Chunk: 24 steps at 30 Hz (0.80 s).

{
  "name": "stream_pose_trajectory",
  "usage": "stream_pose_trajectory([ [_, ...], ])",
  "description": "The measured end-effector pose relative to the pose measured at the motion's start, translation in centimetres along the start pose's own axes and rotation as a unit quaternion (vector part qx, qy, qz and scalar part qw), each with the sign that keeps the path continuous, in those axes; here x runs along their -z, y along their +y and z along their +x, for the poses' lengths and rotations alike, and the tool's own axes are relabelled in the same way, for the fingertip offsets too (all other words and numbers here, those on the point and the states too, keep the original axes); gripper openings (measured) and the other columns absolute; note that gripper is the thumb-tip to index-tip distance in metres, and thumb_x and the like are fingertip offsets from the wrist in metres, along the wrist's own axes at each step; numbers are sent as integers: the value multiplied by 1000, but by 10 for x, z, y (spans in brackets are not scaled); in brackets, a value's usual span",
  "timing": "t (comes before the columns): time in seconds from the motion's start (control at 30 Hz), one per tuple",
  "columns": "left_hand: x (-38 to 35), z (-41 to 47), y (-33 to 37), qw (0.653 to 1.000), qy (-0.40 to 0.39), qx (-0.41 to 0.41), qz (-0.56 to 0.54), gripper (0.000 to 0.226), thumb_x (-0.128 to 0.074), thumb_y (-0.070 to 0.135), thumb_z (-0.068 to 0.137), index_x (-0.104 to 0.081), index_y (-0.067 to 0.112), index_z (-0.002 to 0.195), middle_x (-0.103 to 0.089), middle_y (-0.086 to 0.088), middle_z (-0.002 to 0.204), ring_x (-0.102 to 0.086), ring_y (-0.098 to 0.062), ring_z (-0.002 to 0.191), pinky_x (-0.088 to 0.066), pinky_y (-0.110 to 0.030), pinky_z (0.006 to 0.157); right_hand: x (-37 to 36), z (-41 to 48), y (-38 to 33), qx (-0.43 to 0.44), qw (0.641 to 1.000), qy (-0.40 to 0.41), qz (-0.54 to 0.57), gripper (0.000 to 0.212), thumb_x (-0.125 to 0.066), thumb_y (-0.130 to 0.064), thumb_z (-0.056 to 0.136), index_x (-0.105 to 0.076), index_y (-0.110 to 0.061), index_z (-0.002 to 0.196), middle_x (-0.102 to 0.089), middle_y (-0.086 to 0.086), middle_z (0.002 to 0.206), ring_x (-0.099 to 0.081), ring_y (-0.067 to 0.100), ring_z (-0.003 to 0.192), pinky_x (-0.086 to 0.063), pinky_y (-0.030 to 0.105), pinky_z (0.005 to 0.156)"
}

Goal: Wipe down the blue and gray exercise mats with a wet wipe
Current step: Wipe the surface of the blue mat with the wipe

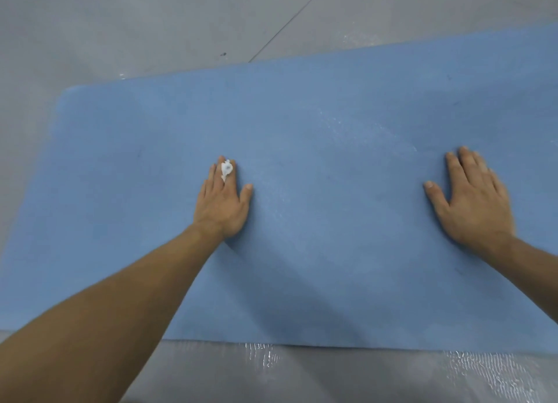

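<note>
A blue exercise mat (317, 125) lies flat across most of the head view, with faint wet streaks near its middle. My left hand (223, 200) lies flat on the mat left of centre, fingers straight. It presses a small crumpled white wet wipe (226, 169), which pokes up between two of its fingers. My right hand (474, 197) rests flat on the mat at the right, fingers straight and spread, holding nothing. A grey mat surface (332, 375) runs along the blue mat's near edge and shows shiny wet streaks.
More grey surface (151, 25) lies beyond the blue mat's far edge, crossed by a thin dark seam (290, 22). A small dark speck (223, 54) sits on it. The blue mat's rounded far-left corner (68, 93) is in view.
</note>
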<state>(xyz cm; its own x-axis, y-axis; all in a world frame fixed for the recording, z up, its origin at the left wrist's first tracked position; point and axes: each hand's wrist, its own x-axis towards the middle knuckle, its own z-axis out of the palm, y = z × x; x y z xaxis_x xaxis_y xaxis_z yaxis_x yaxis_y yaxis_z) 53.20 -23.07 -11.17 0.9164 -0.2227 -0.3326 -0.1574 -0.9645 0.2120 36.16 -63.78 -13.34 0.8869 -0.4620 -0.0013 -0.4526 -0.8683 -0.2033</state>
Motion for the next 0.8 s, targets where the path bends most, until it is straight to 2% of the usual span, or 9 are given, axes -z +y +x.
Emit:
stream_pose_trajectory([
  [0.07, -7, -7, 19, 999, 4, -38, 21, 73, -31, 48, 109, -7, 9, 165, 0, -9, 174, 7, -27, 160, 0, -41, 129, -1, 0, 0, 0, 1000, 2, 1, 79, -23, -64, 99, -26, -16, 162, -18, 6, 172, -12, 21, 159, -12, 44, 128],
  [0.13, -22, -32, 47, 988, 27, -143, 53, 71, -41, 42, 109, -19, 2, 163, -13, -17, 171, 1, -37, 159, -3, -45, 129, -2, 0, 1, 0, 1000, 8, -1, 79, -24, -64, 99, -26, -16, 162, -19, 5, 171, -12, 21, 159, -13, 45, 128],
  [0.2, -42, -70, 75, 966, 35, -256, 26, 69, -54, 38, 105, -33, -1, 157, -25, -20, 167, -4, -44, 158, -12, -51, 129, -4, 1, 2, -1, 1000, 11, -5, 78, -23, -65, 100, -26, -17, 162, -19, 5, 171, -13, 21, 158, -14, 45, 128],
  [0.27, -68, -110, 99, 938, 18, -345, 17, 69, -55, 41, 102, -38, 4, 157, -26, -15, 168, -4, -39, 159, -15, -51, 128, -5, 0, 3, 0, 1000, 16, -8, 78, -24, -64, 100, -27, -16, 161, -20, 5, 171, -14, 21, 158, -14, 45, 127],
  [0.37, -95, -153, 116, 897, 0, -419, 139, 70, -40, 51, 103, -32, 14, 162, -14, -7, 173, 1, -27, 161, -5, -44, 129, -7, 1, 4, 2, 1000, 20, -9, 77, -25, -64, 101, -27, -16, 161, -21, 6, 171, -14, 22, 158, -15, 45, 127],
  [0.47, -89, -148, 111, 891, -2, -425, 158, 70, -32, 54, 106, -24, 18, 165, -7, -2, 174, 2, -22, 161, -1, -38, 129, -8, 1, 6, 3, 1000, 20, -12, 76, -25, -63, 101, -26, -16, 161, -20, 6, 171, -14, 22, 158, -15, 45, 127],
  [0.57, -69, -108, 95, 909, -13, -400, 116, 68, -32, 51, 107, -20, 19, 165, -6, 0, 173, 3, -20, 160, 1, -35, 129, -8, 2, 6, 4, 1000, 22, -13, 76, -26, -64, 101, -27, -16, 161, -21, 6, 171, -15, 22, 158, -15, 45, 127],
  [0.67, -46, -54, 76, 949, -14, -305, 73, 66, -40, 46, 107, -20, 21, 164, -9, 0, 173, -1, -22, 160, -7, -41, 130, -8, 1, 5, 1, 1000, 22, -14, 77, -25, -64, 101, -27, -17, 161, -20, 5, 171, -14, 21, 158, -15, 44, 127],
  [0.8, -13, 9, 50, 987, 27, -136, 80, 65, -34, 45, 109, -12, 23, 166, -4, 1, 174, 1, -22, 160, -3, -41, 129, -8, 1, 5, 2, 1000, 22, -17, 77, -23, -65, 101, -25, -17, 162, -19, 5, 171, -13, 21, 158, -15, 44, 128],
])
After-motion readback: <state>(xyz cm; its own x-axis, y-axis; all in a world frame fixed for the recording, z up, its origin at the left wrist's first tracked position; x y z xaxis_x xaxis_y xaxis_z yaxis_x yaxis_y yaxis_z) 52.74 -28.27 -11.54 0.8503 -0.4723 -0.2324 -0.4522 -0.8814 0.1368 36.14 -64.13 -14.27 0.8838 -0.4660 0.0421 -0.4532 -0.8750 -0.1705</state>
